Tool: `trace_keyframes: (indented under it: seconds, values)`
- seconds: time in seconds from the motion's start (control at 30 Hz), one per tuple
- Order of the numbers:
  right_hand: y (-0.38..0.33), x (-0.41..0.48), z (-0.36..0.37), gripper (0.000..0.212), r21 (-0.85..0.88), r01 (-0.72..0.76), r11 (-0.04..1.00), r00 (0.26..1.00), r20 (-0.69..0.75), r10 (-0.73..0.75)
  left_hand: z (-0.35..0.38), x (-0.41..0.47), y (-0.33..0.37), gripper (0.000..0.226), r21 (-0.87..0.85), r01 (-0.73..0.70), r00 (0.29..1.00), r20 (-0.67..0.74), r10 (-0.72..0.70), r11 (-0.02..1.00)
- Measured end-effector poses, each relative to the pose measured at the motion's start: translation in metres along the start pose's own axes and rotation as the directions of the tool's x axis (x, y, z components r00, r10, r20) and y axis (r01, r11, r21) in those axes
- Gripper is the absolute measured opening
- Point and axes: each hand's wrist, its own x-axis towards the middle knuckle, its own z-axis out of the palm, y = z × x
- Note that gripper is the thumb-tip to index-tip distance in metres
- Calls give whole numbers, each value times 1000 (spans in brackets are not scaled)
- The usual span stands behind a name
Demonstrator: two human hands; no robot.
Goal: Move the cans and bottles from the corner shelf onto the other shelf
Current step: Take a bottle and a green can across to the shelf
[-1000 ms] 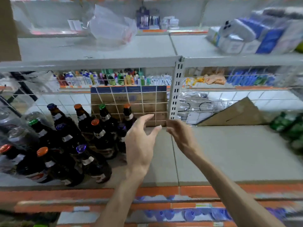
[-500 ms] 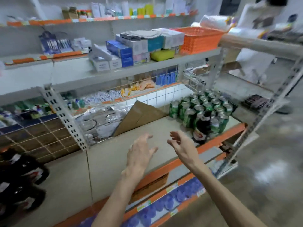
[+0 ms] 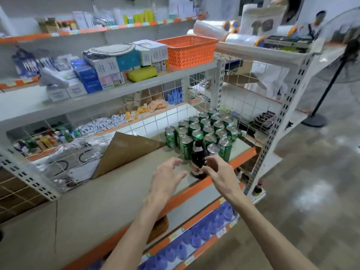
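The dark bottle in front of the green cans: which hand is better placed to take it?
Probably the right hand: its open fingers already overlap the dark bottle. The left hand, also open, is slightly farther.

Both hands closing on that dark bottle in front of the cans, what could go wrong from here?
1. The dark bottle stands right against the green cans; a sideways pull could knock the front cans over.
2. It stands near the shelf's orange front edge, so a fumbled grip could send it off onto the floor.
3. The right hand and left hand are both open and neither looks closed on the bottle yet; lifting before the fingers close may tip it.
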Motion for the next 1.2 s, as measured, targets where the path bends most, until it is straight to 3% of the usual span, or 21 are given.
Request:
trace_keyframes:
  seconds: [0.23, 0.37, 0.63, 0.9, 1.07, 1.2]
  values:
    - [34, 39, -6, 31, -38, -63, 997, 998, -5, 63, 28, 61, 6, 47, -172, -11, 1000, 14, 14, 985]
    - [49, 75, -10, 34, -95, -73, 993, 997, -10, 72, 47, 104, 12, 58, -274, -20, 994, 102, 50, 961]
    - [84, 127, 4, 52, -375, 57, 925, 990, 139, -4, 73, 141, -8, 32, -420, 10, 977, 199, 81, 907]
    - [102, 146, 6, 76, -582, 119, 804, 980, 200, 0, 67, 133, -24, 21, -520, 22, 997, 80, 23, 854]
    - [101, 153, 3, 71, -617, 192, 763, 954, 299, 1, 52, 119, -33, 26, -484, 40, 999, 14, -37, 874]
    - [102, 156, -1, 57, -564, 221, 796, 952, 303, -50, 39, 107, -46, 27, -434, 69, 993, -55, -103, 898]
